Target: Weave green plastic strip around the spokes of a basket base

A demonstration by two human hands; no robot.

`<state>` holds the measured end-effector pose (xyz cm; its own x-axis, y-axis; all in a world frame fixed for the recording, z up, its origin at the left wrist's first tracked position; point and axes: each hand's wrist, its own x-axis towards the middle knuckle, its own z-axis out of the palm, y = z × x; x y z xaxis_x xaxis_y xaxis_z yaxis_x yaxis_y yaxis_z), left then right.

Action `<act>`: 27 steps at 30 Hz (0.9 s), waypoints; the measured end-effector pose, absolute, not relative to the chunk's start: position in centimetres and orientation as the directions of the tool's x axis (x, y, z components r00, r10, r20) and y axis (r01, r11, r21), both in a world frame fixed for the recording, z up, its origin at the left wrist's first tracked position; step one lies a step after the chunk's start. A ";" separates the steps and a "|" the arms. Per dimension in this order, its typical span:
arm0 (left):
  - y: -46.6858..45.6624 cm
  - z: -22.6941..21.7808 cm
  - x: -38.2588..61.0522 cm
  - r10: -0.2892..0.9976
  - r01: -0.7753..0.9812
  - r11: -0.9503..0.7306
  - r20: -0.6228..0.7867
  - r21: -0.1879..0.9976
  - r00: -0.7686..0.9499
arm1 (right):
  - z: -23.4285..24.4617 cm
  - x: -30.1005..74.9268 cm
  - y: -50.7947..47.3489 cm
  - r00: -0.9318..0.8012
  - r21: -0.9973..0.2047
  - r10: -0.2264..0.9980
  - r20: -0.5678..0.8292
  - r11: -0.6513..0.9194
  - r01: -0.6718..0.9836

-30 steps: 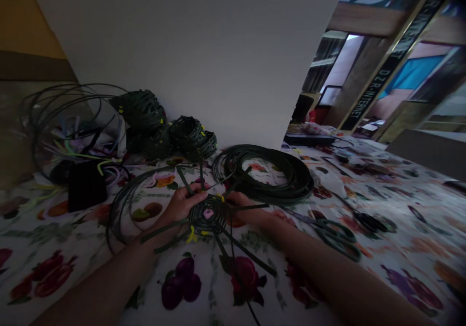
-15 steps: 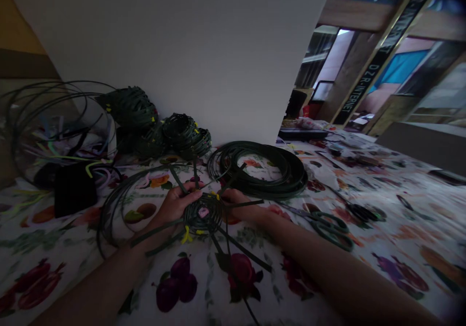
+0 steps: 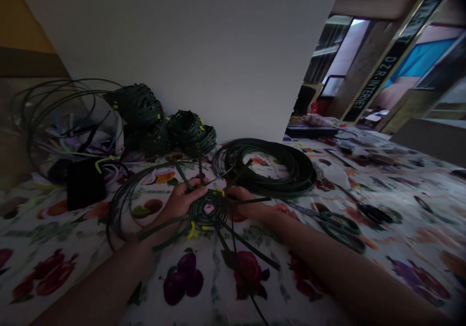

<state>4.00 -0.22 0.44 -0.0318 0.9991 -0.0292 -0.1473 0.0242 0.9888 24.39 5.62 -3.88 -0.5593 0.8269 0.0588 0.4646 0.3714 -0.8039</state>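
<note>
See no clear change beyond slight swing of view, suggesting same weaving stage, with woven disc [image 3: 208,218] mid-scene at tabletop [image 3: 276,311], fingers of left hand [image 3: 181,203] clamped on its far-left rim, those of right hand [image 3: 244,203] at far-right rim, closure impossible to tell.

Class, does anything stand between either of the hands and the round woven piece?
Nothing separate does. The left hand holds the woven piece at its far left edge; the right hand is at its right edge, where one of its strips crosses in front.
</note>
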 end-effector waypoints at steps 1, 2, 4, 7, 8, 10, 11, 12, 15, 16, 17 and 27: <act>-0.2 0.5 4.0 0.999 -0.158 0.029 -0.035 0.987 -0.031 | -3.8 24.4 5.5 -0.551 -0.796 0.832 0.061 0.374 0.476; -0.2 0.5 4.0 0.999 -0.172 0.031 -0.036 0.985 -0.027 | -3.8 24.4 5.4 -0.541 -0.789 0.838 0.070 0.379 0.484; 0.1 0.3 4.0 0.999 -0.190 0.027 -0.030 0.981 -0.013 | -3.7 24.3 5.3 -0.527 -0.785 0.846 0.083 0.381 0.489; 0.4 -0.3 3.7 1.000 -0.188 0.014 -0.015 0.982 -0.009 | -3.8 24.4 5.4 -0.552 -0.802 0.831 0.066 0.373 0.467; 0.5 -0.5 3.7 1.000 -0.187 0.008 -0.010 0.982 -0.011 | -3.7 24.4 5.5 -0.569 -0.807 0.820 0.059 0.374 0.457; 0.6 -0.8 3.5 1.000 -0.190 0.003 -0.007 0.982 -0.017 | -3.7 24.5 5.7 -0.601 -0.810 0.796 0.068 0.396 0.433; 0.7 -0.9 3.5 1.000 -0.193 0.003 -0.007 0.981 -0.021 | -3.6 24.6 5.8 -0.618 -0.806 0.782 0.078 0.415 0.423; 0.7 -1.0 3.4 1.000 -0.195 0.001 -0.006 0.981 -0.026 | -3.6 24.6 5.8 -0.632 -0.800 0.770 0.089 0.433 0.415; 0.9 -1.3 3.3 0.999 -0.204 -0.012 0.005 0.979 -0.035 | -3.4 24.8 5.9 -0.649 -0.779 0.754 0.101 0.466 0.420; 0.9 -1.3 3.3 0.999 -0.203 -0.020 0.013 0.979 -0.033 | -3.4 24.8 5.9 -0.646 -0.777 0.757 0.099 0.464 0.425; 1.0 -1.4 3.3 0.999 -0.200 -0.024 0.018 0.980 -0.030 | -3.4 24.8 5.9 -0.643 -0.780 0.760 0.094 0.458 0.427; 0.7 -1.1 3.3 1.000 -0.192 0.002 -0.006 0.981 -0.018 | -3.5 24.6 5.6 -0.622 -0.807 0.782 0.049 0.398 0.436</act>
